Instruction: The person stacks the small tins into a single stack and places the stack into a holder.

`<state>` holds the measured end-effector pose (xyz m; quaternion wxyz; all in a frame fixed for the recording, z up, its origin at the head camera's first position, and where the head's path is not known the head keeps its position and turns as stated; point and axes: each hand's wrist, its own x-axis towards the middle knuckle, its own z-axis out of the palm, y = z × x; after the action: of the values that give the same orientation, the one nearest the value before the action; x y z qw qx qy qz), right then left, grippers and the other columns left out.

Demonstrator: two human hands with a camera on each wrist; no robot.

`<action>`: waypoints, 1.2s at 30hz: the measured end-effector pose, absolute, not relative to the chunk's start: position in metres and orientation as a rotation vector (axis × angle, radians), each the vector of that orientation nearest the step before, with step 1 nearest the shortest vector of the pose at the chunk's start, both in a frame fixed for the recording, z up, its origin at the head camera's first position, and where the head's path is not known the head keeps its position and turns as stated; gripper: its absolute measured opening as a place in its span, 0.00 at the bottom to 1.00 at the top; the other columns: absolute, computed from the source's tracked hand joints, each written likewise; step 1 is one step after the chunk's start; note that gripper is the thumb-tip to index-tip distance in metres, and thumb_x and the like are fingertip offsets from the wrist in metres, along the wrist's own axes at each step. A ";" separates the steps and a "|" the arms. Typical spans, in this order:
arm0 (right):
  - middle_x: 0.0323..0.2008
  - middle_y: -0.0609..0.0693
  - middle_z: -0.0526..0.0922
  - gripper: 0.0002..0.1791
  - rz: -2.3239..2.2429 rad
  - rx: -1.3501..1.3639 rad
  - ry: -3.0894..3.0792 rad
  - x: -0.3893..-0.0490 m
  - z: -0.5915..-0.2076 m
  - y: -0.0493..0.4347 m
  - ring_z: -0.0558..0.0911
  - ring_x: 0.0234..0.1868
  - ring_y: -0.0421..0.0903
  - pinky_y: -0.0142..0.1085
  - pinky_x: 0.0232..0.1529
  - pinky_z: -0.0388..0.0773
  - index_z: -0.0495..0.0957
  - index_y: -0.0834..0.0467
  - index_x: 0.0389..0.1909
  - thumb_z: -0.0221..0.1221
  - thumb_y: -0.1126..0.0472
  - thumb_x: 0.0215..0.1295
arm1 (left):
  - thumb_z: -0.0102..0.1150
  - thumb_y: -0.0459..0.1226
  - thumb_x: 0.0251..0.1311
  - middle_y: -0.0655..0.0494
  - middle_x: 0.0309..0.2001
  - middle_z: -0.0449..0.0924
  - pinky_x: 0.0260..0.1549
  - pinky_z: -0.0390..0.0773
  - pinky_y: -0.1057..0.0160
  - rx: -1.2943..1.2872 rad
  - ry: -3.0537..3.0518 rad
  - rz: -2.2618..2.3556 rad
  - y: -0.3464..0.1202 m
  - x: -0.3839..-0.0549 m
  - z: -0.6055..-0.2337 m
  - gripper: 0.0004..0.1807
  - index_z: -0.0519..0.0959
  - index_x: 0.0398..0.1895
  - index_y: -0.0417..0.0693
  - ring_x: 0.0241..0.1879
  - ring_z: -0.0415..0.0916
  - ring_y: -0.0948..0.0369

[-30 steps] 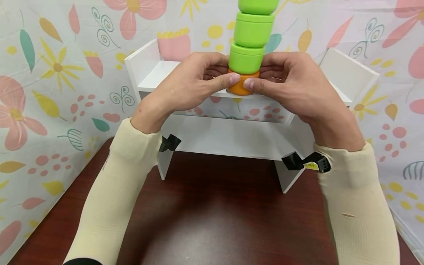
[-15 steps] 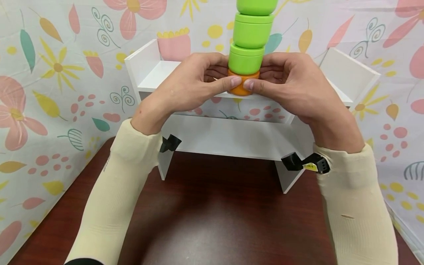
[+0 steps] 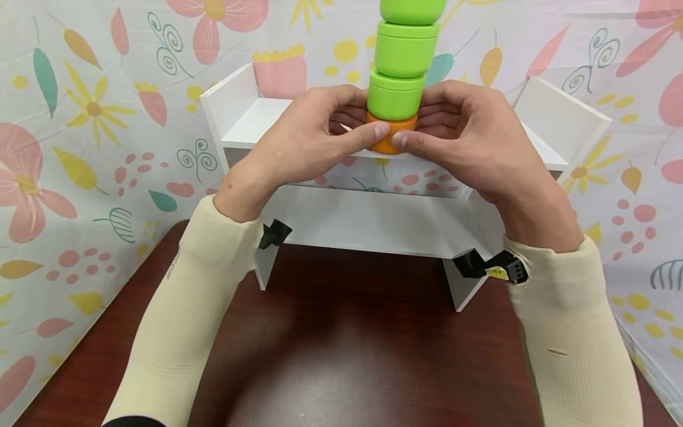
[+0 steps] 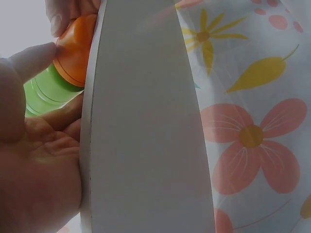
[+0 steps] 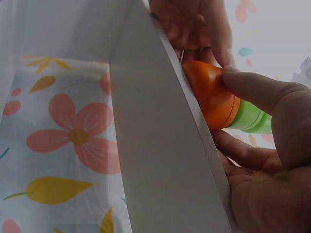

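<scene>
A stack of round containers stands on the upper board of the white shelf (image 3: 240,136) in the head view. At the bottom is an orange container (image 3: 388,146), with several green containers (image 3: 397,98) above it; the top of the stack runs out of the picture. My left hand (image 3: 315,136) and right hand (image 3: 475,136) hold the orange container from both sides. Both thumbs press its front, while the other fingers curl behind the stack, partly hidden. In the two wrist views the orange container (image 4: 77,51) sits right at the shelf's front edge (image 5: 194,116).
The white shelf has raised side panels (image 3: 565,112) and a lower board (image 3: 368,219). It stands on a dark reddish-brown table (image 3: 347,344). Behind and beside it hangs a patterned cloth (image 3: 69,178) with flowers and leaves.
Both hands keep their hold on the orange container. Wrists and forearms have sunk slightly, and the stack's upper part has shifted a little left in the head view.
</scene>
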<state>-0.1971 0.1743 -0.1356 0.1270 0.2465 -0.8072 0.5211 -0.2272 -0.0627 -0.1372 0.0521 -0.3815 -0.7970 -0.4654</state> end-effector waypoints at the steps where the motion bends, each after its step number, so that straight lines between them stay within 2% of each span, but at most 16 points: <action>1: 0.47 0.56 0.90 0.24 1.510 0.711 -2.348 -0.197 -0.136 0.174 0.90 0.47 0.49 0.31 0.47 0.85 0.83 0.63 0.57 0.77 0.63 0.61 | 0.67 0.45 0.72 0.56 0.48 0.86 0.45 0.86 0.61 -1.159 -2.425 -1.400 -0.063 -0.227 -0.137 0.21 0.80 0.62 0.44 0.45 0.84 0.63; 7: 0.45 0.54 0.90 0.24 1.469 0.680 -2.356 -0.197 -0.136 0.174 0.90 0.45 0.49 0.31 0.46 0.85 0.83 0.62 0.55 0.78 0.65 0.58 | 0.73 0.43 0.67 0.60 0.50 0.84 0.55 0.79 0.68 -1.143 -2.451 -1.270 -0.064 -0.228 -0.137 0.26 0.79 0.65 0.46 0.50 0.81 0.68; 13: 0.46 0.54 0.89 0.26 1.464 0.682 -2.376 -0.196 -0.137 0.174 0.89 0.45 0.50 0.31 0.47 0.85 0.82 0.62 0.56 0.79 0.65 0.57 | 0.75 0.44 0.64 0.63 0.51 0.84 0.56 0.77 0.69 -1.130 -2.471 -1.196 -0.065 -0.228 -0.137 0.29 0.78 0.66 0.47 0.51 0.79 0.71; 20: 0.47 0.54 0.89 0.27 1.463 0.679 -2.378 -0.197 -0.137 0.174 0.89 0.45 0.50 0.30 0.47 0.84 0.82 0.62 0.57 0.79 0.66 0.56 | 0.76 0.42 0.63 0.62 0.52 0.84 0.57 0.76 0.70 -1.124 -2.475 -1.166 -0.064 -0.227 -0.137 0.30 0.78 0.67 0.46 0.51 0.79 0.71; 36: 0.47 0.54 0.88 0.28 1.410 0.667 -2.398 -0.200 -0.139 0.172 0.88 0.44 0.49 0.29 0.46 0.84 0.81 0.63 0.58 0.79 0.64 0.57 | 0.74 0.41 0.65 0.63 0.54 0.84 0.57 0.75 0.73 -1.076 -2.506 -1.072 -0.062 -0.228 -0.136 0.29 0.78 0.67 0.47 0.51 0.79 0.72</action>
<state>-0.2000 0.1724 -0.1388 0.1399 0.2308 -0.8301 0.4880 -0.2282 -0.0621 -0.1362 0.1055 -0.3653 -0.8503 -0.3638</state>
